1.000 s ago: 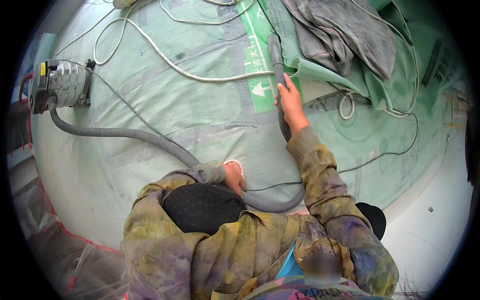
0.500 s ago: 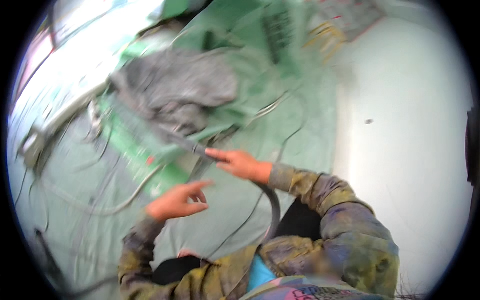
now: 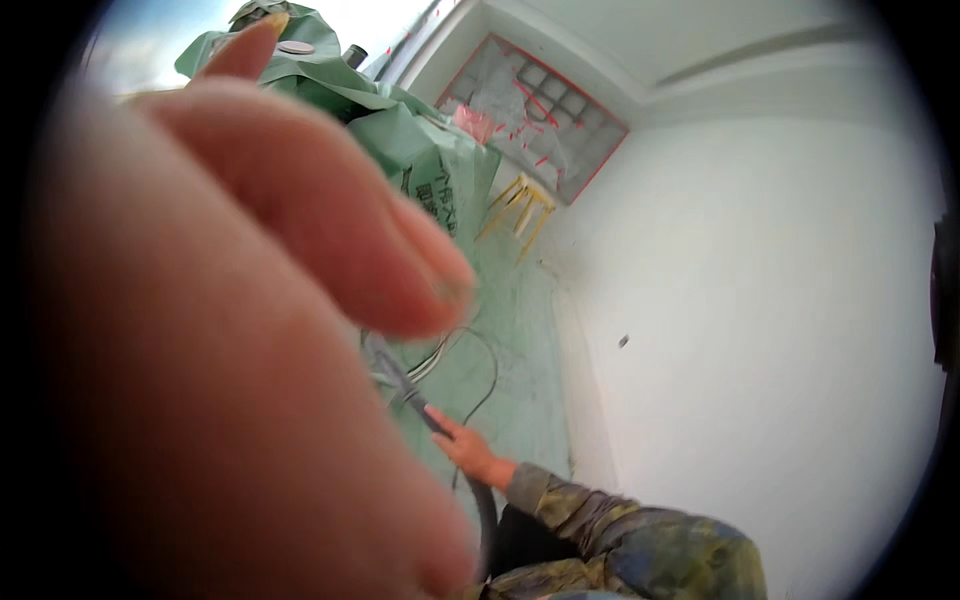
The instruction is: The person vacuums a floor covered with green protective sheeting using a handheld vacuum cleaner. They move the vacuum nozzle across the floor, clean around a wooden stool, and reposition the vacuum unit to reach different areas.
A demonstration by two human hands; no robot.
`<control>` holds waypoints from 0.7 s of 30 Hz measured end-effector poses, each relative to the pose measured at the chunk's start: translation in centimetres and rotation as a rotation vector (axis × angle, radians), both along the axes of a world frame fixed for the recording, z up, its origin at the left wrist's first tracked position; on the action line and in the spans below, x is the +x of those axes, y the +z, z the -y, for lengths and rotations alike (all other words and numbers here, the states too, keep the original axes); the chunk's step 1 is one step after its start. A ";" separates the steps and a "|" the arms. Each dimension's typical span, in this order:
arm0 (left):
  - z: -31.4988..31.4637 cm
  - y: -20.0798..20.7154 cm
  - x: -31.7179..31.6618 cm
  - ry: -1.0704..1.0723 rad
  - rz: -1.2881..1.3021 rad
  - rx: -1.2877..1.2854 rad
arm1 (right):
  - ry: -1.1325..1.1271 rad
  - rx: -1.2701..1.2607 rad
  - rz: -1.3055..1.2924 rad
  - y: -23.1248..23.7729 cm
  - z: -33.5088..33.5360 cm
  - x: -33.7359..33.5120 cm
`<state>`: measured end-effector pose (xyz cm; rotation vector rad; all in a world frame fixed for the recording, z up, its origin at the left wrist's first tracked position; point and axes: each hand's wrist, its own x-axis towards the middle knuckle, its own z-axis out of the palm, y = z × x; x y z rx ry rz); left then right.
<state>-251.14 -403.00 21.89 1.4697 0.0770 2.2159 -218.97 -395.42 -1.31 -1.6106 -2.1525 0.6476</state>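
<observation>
Grey hose (image 3: pixel 487 515) gripped in the right hand above the green floor sheeting

The right hand (image 3: pixel 465 448) is clamped on the hose where it joins its straight wand (image 3: pixel 394 368), thumb and fingers wrapped about it. The wand slants up and leftward from the grip; contact between its far end and the floor sheeting (image 3: pixel 530 390) cannot be determined. Below the grip, the hose bends down beside a stained sleeve (image 3: pixel 610 515).

The left hand (image 3: pixel 240 400) is close to the camera, blurred, covering much of the left side. At least one finger is bent; whether it holds anything cannot be told.

A thin dark cord (image 3: pixel 494 372) loops just beyond the wand, within the sheeting's right edge. That edge runs along a white wall (image 3: pixel 740 260) bearing a small dark mark (image 3: pixel 623 341). A yellow stool (image 3: pixel 521 205) stands near the sheeting's far end. Left of it hangs a draped green sheet (image 3: pixel 400 155), creased, with dark print. Beyond, a gridded panel (image 3: pixel 570 130) is edged in red.
</observation>
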 end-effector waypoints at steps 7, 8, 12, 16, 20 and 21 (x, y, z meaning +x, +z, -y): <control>0.5 -1.5 -2.5 0.139 0.027 0.040 | 0.123 0.107 0.018 -0.6 0.1 -0.3; 0.6 -1.2 -2.9 0.177 0.024 0.052 | 0.040 0.104 0.082 -0.2 0.2 -0.2; 1.7 -0.4 -6.4 0.327 -0.010 0.089 | 0.005 -0.027 0.095 0.7 0.5 -0.2; 4.5 -1.2 -9.2 0.535 -0.080 0.140 | 0.106 0.068 0.075 0.4 0.1 -0.5; 5.7 -1.4 -11.0 0.823 -0.205 0.207 | 0.022 0.176 0.023 2.3 -1.6 0.8; 5.4 -1.5 -11.1 0.827 -0.217 0.200 | 0.000 0.267 0.014 3.2 -2.1 1.7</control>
